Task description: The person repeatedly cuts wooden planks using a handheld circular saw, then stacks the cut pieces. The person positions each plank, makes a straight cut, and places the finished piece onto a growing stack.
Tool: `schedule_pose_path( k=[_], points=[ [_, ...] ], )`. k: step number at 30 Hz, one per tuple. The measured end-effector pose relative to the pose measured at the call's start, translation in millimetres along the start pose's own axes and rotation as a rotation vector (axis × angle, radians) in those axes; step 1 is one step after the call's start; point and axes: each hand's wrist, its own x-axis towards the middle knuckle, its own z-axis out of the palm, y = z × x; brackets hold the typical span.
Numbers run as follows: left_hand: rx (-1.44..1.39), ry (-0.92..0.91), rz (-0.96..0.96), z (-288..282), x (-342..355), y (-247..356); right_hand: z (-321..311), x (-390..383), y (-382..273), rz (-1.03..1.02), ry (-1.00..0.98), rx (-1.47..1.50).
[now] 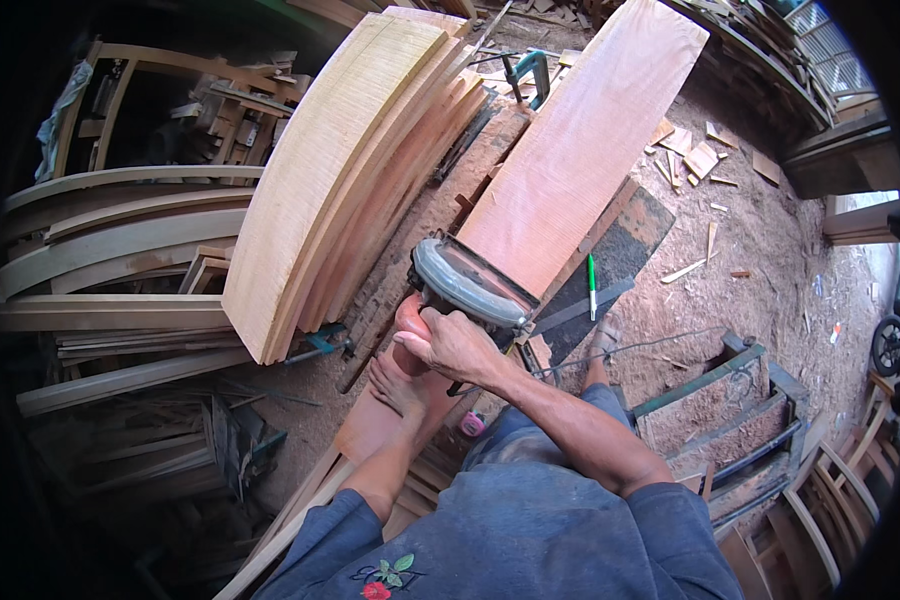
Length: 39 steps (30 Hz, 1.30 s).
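Observation:
A circular saw (470, 285) with a grey curved guard and an orange body sits across a long pinkish plank (580, 150). My right hand (455, 348) is closed around its handle on the near side. Just left of and below the saw, my left hand (398, 388) lies with fingers stretched out on the near part of the plank. The guard and body hide the saw's blade and the wood directly beneath it. The plank runs from below my left hand up toward the far right.
A stack of broad curved boards (335, 150) stands close on the left. Behind the saw is a blue-green clamp (532, 75). A green pen (592, 285) lies on a dark surface at right. Sawdust and offcuts (702, 160) cover the floor near a metal frame (705, 380).

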Motion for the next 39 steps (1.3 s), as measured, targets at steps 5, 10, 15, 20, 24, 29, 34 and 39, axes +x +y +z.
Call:
schedule_pose_path(
  k=[5,10,15,20,24,29,34,39],
  points=[
    [-0.038,0.059,0.041,11,-3,-11,4,19,-5,0.001,-0.008,0.007],
    [-0.104,0.045,0.016,9,-3,-9,12,40,-9,-0.033,0.029,0.053],
    [-0.096,0.047,-0.002,8,-4,-5,17,40,-9,-0.035,0.041,0.010],
    [-0.058,0.101,0.003,14,-2,-7,-2,6,-18,-0.041,0.007,-0.005],
    [-0.112,0.189,0.005,7,2,1,-46,-69,-25,-0.063,0.030,-0.054],
    [-0.538,0.129,0.224,-25,61,53,-102,-171,-29,0.110,0.224,-0.054],
    [-0.724,-0.167,0.429,-32,159,183,-124,-236,-3,0.224,0.565,-0.038],
    [-0.579,-0.598,0.359,-31,194,267,-136,-296,25,0.323,0.819,0.202]
  ],
)
